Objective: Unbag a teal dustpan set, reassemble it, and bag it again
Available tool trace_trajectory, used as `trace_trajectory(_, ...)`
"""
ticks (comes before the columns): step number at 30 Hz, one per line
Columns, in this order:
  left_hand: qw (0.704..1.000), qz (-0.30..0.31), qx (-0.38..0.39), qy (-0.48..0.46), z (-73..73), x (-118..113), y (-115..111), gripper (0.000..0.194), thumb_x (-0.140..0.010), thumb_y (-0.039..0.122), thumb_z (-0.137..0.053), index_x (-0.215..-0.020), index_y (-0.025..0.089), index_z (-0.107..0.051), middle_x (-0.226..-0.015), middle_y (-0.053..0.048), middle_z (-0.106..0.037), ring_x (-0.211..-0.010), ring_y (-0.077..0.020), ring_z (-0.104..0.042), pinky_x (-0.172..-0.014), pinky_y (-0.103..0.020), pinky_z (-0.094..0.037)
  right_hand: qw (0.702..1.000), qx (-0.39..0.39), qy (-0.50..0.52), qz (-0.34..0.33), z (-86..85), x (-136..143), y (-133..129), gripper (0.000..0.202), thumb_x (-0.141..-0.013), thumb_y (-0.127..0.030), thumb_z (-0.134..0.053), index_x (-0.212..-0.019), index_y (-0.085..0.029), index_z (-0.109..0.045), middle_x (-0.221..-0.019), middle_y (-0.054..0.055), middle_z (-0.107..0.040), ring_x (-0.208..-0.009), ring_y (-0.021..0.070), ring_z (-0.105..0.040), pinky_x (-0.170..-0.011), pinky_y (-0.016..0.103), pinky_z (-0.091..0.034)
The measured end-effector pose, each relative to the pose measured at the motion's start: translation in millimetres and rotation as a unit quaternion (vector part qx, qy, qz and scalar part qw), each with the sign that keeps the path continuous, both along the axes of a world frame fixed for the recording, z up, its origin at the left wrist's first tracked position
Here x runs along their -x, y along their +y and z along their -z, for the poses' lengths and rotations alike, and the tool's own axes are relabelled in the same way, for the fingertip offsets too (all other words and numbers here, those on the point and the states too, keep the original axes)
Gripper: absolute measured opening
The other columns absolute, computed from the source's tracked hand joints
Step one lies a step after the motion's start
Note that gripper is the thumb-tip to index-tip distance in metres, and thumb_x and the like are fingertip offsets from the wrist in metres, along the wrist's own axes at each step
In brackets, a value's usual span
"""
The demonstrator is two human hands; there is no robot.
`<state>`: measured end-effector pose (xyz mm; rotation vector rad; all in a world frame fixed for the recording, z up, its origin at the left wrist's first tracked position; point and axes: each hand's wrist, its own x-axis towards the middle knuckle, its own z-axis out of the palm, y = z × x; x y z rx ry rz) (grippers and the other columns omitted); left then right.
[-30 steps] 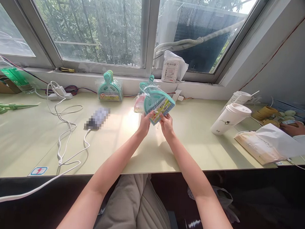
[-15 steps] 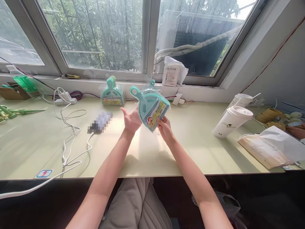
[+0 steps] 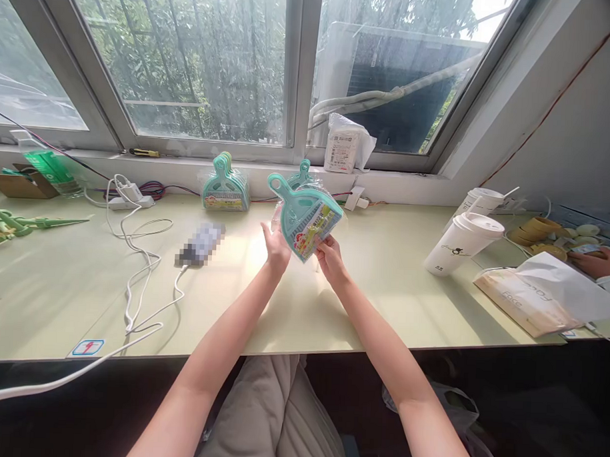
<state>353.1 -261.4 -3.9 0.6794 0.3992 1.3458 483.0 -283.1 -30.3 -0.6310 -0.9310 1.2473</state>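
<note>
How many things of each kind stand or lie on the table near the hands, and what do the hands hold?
Teal dustpan set held up by left hand and right hand: 1
Teal dustpan bundles by the window sill: 2
White lidded cups: 2
Paper bag: 1
Total: 6

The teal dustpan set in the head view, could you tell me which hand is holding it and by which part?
The right hand pinches the teal dustpan set at its lower labelled edge; the left hand touches its left side, handle pointing up-left.
</note>
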Motion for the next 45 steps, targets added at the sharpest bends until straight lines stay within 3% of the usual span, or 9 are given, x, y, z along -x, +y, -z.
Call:
trace_trajectory(3, 0.991, -0.042, -0.094, 0.081, 10.1, -7.1, -1.5, 0.064, -0.084, 0.071, -0.044, -0.127, 0.026, -0.056, -0.129, -0.007, -0.062, -0.130, -0.0289, -0.048, -0.104, -0.044, -0.042, 0.998, 0.000, 0.028, 0.064, 4.6, -2.6, 5.5, 0.032, -0.069, -0.035, -0.075, -0.095, -0.021, -0.065, -0.108, 0.005, -0.071, -0.109, 0.0231, -0.064, -0.094, 0.040, -0.055)
trace_trajectory(8, 0.970, -0.058, -0.132, 0.198, 21.0, -18.3, -0.4, 0.056, -0.072, 0.038, -0.076, -0.121, 0.020, -0.057, -0.122, -0.009, -0.065, -0.123, -0.0288, -0.053, -0.106, -0.043, -0.040, 0.995, 0.013, 0.045, 0.091, 9.2, -3.5, 9.7, 0.037, -0.068, -0.035, -0.076, -0.098, -0.020, -0.062, -0.111, 0.006, -0.069, -0.109, 0.0217, -0.064, -0.098, 0.039, -0.053)
trace_trajectory(27, 0.969, -0.066, -0.132, 0.198, 29.8, -11.2, 10.7, 0.064, -0.072, 0.036, -0.075, -0.128, 0.020, -0.050, -0.126, -0.010, -0.062, -0.122, -0.0287, -0.054, -0.103, -0.044, -0.044, 0.996, 0.020, 0.047, 0.074, 12.7, 4.2, 11.8, 0.043, -0.067, -0.033, -0.078, -0.105, -0.020, -0.061, -0.114, 0.005, -0.069, -0.107, 0.0200, -0.066, -0.096, 0.035, -0.055)
trace_trajectory(33, 0.962, -0.107, -0.064, 0.242, 33.6, -3.7, 18.0, 0.063, -0.071, 0.031, -0.072, -0.129, 0.025, -0.048, -0.119, -0.006, -0.064, -0.112, -0.0275, -0.059, -0.093, -0.045, -0.051, 0.989, 0.128, -0.078, -0.003, 15.9, -22.9, 29.1, 0.029, -0.069, -0.034, -0.078, -0.087, -0.016, -0.065, -0.085, 0.009, -0.074, -0.078, 0.0215, -0.072, -0.086, 0.042, -0.060)
trace_trajectory(35, 0.964, -0.096, -0.043, 0.246, 31.9, 5.6, 22.3, 0.065, -0.071, 0.030, -0.071, -0.131, 0.030, -0.045, -0.118, -0.005, -0.064, -0.106, -0.0262, -0.063, -0.086, -0.044, -0.055, 0.976, 0.131, -0.172, 0.000, 15.1, -36.8, 29.6, 0.025, -0.073, -0.036, -0.075, -0.083, -0.015, -0.067, -0.076, 0.011, -0.072, -0.075, 0.0239, -0.072, -0.084, 0.047, -0.059)
trace_trajectory(37, 0.968, -0.091, -0.022, 0.233, 29.2, 17.8, 26.9, 0.067, -0.070, 0.030, -0.070, -0.131, 0.032, -0.042, -0.117, -0.004, -0.063, -0.099, -0.0252, -0.066, -0.079, -0.043, -0.058, 0.953, 0.073, -0.281, 0.083, 12.7, -49.2, 26.1, 0.018, -0.076, -0.030, -0.072, -0.088, -0.017, -0.069, -0.086, 0.011, -0.073, -0.085, 0.0259, -0.071, -0.089, 0.051, -0.056)
trace_trajectory(40, 0.976, -0.073, -0.002, 0.204, 25.6, 36.4, 32.2, 0.062, -0.070, 0.033, -0.070, -0.127, 0.029, -0.045, -0.117, -0.007, -0.064, -0.091, -0.0267, -0.069, -0.074, -0.044, -0.059, 0.859, -0.082, -0.452, 0.228, 7.7, -59.9, 17.9, 0.038, -0.078, -0.015, -0.065, -0.114, -0.028, -0.066, -0.133, 0.006, -0.059, -0.129, 0.0267, -0.052, -0.111, 0.052, -0.040)
trace_trajectory(42, 0.980, -0.032, 0.003, 0.195, 25.6, 45.0, 33.9, 0.056, -0.071, 0.036, -0.070, -0.122, 0.023, -0.051, -0.115, -0.010, -0.066, -0.088, -0.0294, -0.070, -0.073, -0.043, -0.059, 0.793, -0.145, -0.534, 0.257, 5.2, -61.6, 14.7, 0.053, -0.080, -0.011, -0.062, -0.127, -0.034, -0.059, -0.151, 0.000, -0.042, -0.145, 0.0243, -0.030, -0.118, 0.052, -0.027)
trace_trajectory(45, 0.980, 0.010, 0.026, 0.198, 30.4, 49.0, 35.2, 0.051, -0.070, 0.035, -0.072, -0.116, 0.018, -0.057, -0.109, -0.013, -0.068, -0.093, -0.0328, -0.070, -0.077, -0.044, -0.058, 0.777, -0.178, -0.545, 0.261, 5.6, -60.6, 16.6, 0.041, -0.084, -0.017, -0.060, -0.121, -0.035, -0.064, -0.148, -0.003, -0.046, -0.145, 0.0227, -0.028, -0.118, 0.052, -0.025)
